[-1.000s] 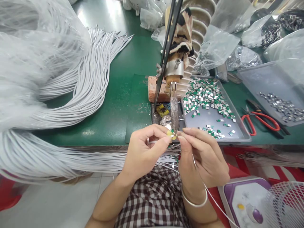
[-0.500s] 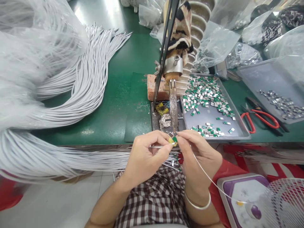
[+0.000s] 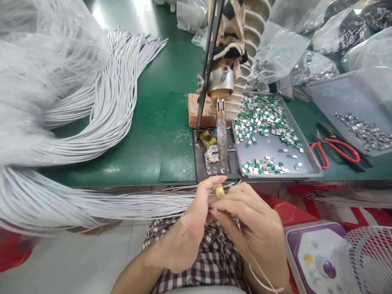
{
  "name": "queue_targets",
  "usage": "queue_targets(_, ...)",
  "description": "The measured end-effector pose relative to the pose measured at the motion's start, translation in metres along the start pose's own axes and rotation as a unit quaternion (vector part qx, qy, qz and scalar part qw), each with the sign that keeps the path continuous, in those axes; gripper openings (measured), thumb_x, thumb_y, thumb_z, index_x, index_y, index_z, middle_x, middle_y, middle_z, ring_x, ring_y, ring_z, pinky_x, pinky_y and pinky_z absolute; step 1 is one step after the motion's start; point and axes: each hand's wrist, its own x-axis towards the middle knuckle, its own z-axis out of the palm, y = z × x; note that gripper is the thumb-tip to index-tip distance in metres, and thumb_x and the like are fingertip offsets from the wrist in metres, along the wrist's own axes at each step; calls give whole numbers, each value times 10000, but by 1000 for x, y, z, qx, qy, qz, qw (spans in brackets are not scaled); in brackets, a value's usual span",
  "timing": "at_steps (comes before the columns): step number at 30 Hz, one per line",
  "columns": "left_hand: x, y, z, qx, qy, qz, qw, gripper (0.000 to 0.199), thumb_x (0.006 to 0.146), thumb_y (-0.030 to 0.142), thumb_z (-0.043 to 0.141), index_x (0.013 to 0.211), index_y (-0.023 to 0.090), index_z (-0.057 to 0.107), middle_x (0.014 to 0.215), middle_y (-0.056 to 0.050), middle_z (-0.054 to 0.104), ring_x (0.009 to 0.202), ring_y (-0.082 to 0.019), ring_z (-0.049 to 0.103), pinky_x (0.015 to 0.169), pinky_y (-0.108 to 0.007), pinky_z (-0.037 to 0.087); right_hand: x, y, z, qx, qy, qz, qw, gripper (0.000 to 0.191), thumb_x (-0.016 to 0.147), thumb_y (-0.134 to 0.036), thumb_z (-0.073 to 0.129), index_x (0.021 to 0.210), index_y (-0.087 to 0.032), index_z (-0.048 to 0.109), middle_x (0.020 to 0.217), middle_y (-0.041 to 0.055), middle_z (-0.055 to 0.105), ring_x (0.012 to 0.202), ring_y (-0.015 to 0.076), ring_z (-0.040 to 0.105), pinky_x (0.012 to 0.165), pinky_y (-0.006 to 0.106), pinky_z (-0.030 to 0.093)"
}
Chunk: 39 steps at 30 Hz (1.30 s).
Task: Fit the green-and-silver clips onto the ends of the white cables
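My left hand [image 3: 191, 228] is just past the table's front edge, its fingers bent toward my right hand; what lies between them is hidden. My right hand [image 3: 255, 220] has its fingers pressed together, with a thin white wire [image 3: 252, 259] running down from it. Between the hands shows a small yellow piece [image 3: 219, 191]. A small green board [image 3: 235, 183] sits just behind the right fingers. Above the hands hangs the soldering iron [image 3: 221, 134], its tip over a dark tray [image 3: 200, 171] with solder bits.
A grey tray [image 3: 317, 169] of green and silver boards stands right of the iron. Red-handled pliers [image 3: 341, 149] lie beside it. Bundled white cables [image 3: 116, 118] cover the left side. A brick [image 3: 193, 110] sits behind the iron. A white fan [image 3: 373, 261] is at lower right.
Both hands have drawn back from the iron's tip toward my lap. The left hand has turned and moved right, and the green board between the fingertips is now mostly hidden.
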Motion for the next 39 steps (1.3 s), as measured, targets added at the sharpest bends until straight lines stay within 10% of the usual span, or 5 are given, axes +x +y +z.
queue_targets(7, 12, 29, -5, 166, 75, 55, 982, 276, 953, 371, 581, 764, 176, 634, 696, -13, 531, 623, -129, 454, 566, -255, 347, 6, 9, 0, 100, 85, 30, 991, 225, 801, -23, 702, 905, -222, 703, 771, -18, 708, 722, 126, 603, 644, 284, 498)
queue_targets(19, 18, 32, -7, 206, 54, 63, 975, 282, 957, 309, 578, 729, 168, 664, 652, -8, 548, 607, -128, 474, 565, -250, 360, 8, 14, -5, 182, 38, 72, 980, 194, 835, -54, 626, 841, -221, 726, 692, -17, 676, 652, 118, 589, 606, 260, 473)
queue_targets(26, 21, 27, -9, 201, 119, 110, 966, 126, 885, 188, 670, 776, 193, 734, 711, -20, 648, 633, -125, 552, 554, -224, 409, 21, 29, -28, -1, 18, 136, 991, 204, 902, -215, 546, 739, -187, 664, 664, 0, 639, 594, 121, 543, 580, 261, 421)
queue_targets(31, 21, 23, -9, 180, 115, 68, 975, 103, 844, 151, 692, 804, 201, 772, 810, -42, 647, 698, -130, 583, 541, -205, 431, 32, 70, -47, -386, 30, 142, 911, 334, 906, -419, 588, 678, -195, 688, 659, 53, 652, 677, 195, 522, 582, 308, 291)
queue_targets(39, 29, 22, -1, 161, 178, 58, 969, 95, 846, 146, 663, 770, 170, 716, 920, -68, 690, 807, -141, 652, 626, -199, 505, 34, 72, -31, -307, 124, 139, 933, 239, 933, -265, 515, 737, -177, 620, 679, 41, 642, 628, 167, 535, 566, 301, 361)
